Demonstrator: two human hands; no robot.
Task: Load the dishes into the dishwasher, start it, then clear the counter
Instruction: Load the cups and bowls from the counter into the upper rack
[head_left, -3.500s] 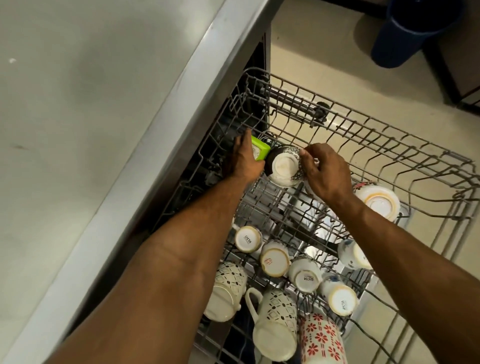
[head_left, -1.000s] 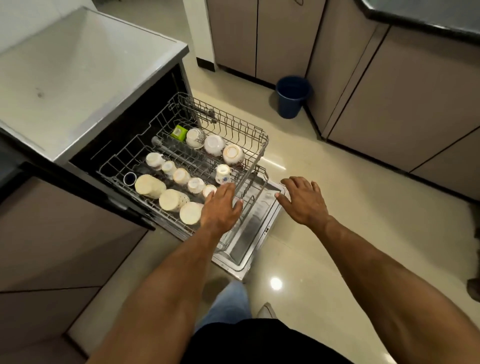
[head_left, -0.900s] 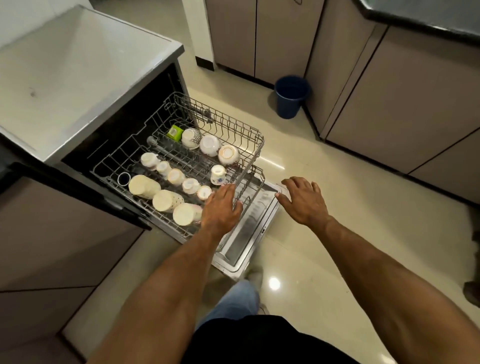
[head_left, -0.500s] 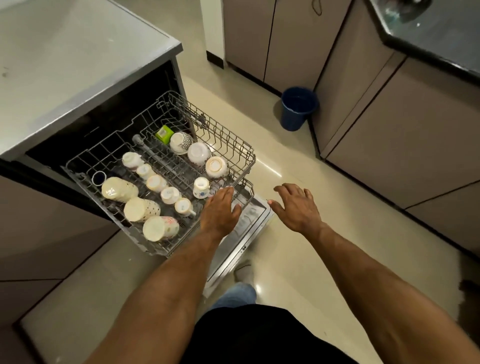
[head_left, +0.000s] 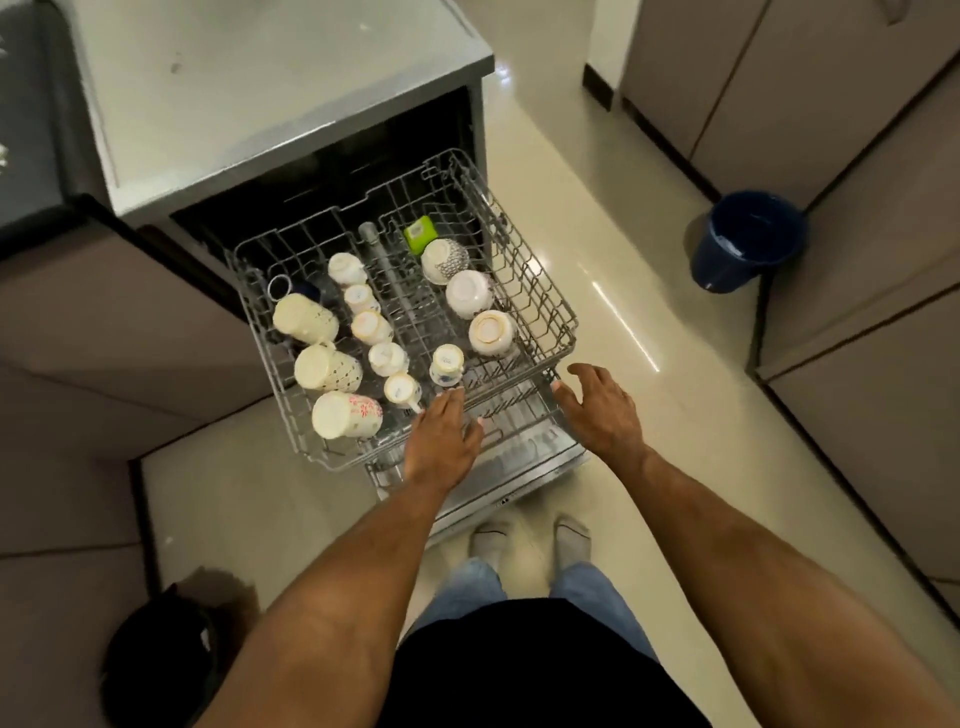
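My left hand (head_left: 441, 439) lay flat, fingers straight, on the near edge of the pulled-out rack (head_left: 563, 325). My right hand (head_left: 602, 410), fingers spread and holding nothing, was just beside its near right corner. The dishwasher (head_left: 291, 104) lay on the far side, so I judged a straight push away from me.

Hidden, cropped and blurred parts at the dishwasher

The left hand (head_left: 441, 441) covers the upper rack's (head_left: 563, 325) front rail, so contact cannot be told; the lower rack (head_left: 511, 415) shows only through wires, its load unreadable. The dishwasher door (head_left: 498, 493) is partly behind the arm. Printing on the small cups (head_left: 371, 327) is too small to read. A dark object (head_left: 156, 660), perhaps a bag, stays indistinct.
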